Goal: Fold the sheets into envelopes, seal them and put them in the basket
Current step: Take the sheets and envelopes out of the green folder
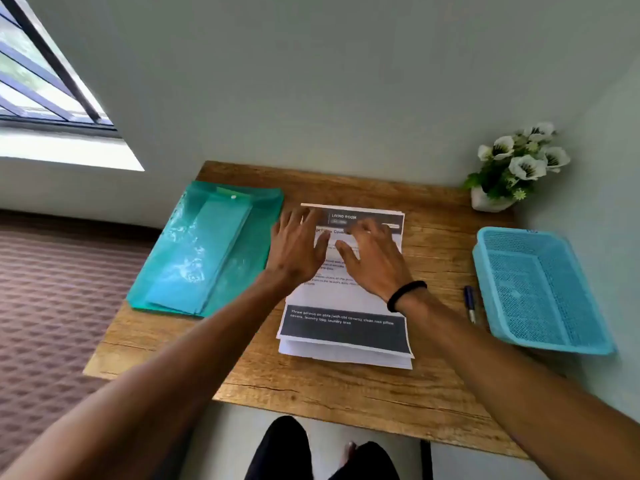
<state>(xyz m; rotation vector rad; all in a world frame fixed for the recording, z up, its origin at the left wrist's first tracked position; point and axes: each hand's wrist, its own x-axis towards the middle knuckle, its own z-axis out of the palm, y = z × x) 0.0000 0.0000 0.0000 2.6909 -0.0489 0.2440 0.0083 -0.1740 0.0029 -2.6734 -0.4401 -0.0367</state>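
Wooden table [346, 393]: stack of white printed sheets [346, 327] at centre. Left hand [298, 249] and right hand [375, 261] palm-down over upper half, fingers spread straight, gripping nothing. Blue plastic mesh basket [540, 289] to right.

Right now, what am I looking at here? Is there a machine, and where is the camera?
No machine: a person works with bare hands, filmed by one camera worn on the head, looking down. The left hand and right hand lie with spread fingers on a stack of printed sheets on a wooden table; neither grips anything. Left of the stack lies a green plastic folder. On the right sit a pen, a blue basket and a potted flower plant.
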